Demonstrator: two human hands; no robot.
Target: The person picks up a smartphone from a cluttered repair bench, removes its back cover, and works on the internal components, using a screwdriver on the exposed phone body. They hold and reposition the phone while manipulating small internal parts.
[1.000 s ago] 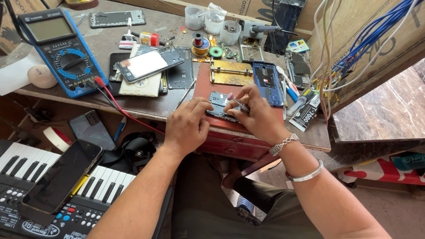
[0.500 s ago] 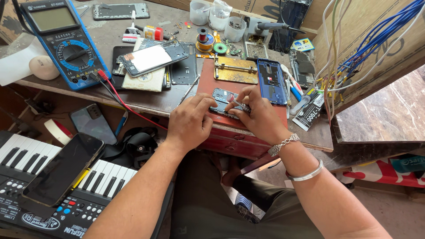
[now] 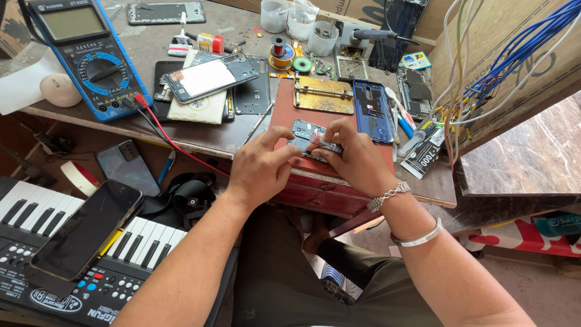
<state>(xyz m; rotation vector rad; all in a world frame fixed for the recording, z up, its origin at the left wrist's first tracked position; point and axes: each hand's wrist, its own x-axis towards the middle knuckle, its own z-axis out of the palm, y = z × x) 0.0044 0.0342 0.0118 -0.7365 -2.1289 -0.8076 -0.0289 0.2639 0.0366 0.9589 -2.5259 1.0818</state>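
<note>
- The left hand [image 3: 261, 166] lay at the centre of the frame, its fingers curled and its fingertips pressed against the left edge of a small phone frame [image 3: 305, 134].
- The right hand [image 3: 357, 158] sat just beside it to the right, its thumb and forefinger pinched together on a thin tool [image 3: 324, 143] laid across the phone frame.
- The phone frame lay flat on a red mat [image 3: 287, 109] at the front edge of the counter [image 3: 200, 136], just above centre of the frame, between the two hands.
- A brass holder plate [image 3: 324, 95] lay on the same mat above the hands; a blue phone shell [image 3: 372, 110] lay to its right, near the right hand.
- A white-backed phone [image 3: 209, 77] rested tilted on a stack of flat parts to the upper left of the hands.
- A blue meter [image 3: 91, 57] occupied the upper left of the frame, with its red lead [image 3: 181, 151] trailing down over the counter edge.
- A bundle of blue and white wires [image 3: 502, 60] hung at the upper right.
- A keyboard [image 3: 78, 266] filled the lower left, with a dark phone [image 3: 88, 229] lying across its keys.
- The right wrist bore a chain bracelet [image 3: 387, 197] and a plain metal bangle [image 3: 417, 233].
</note>
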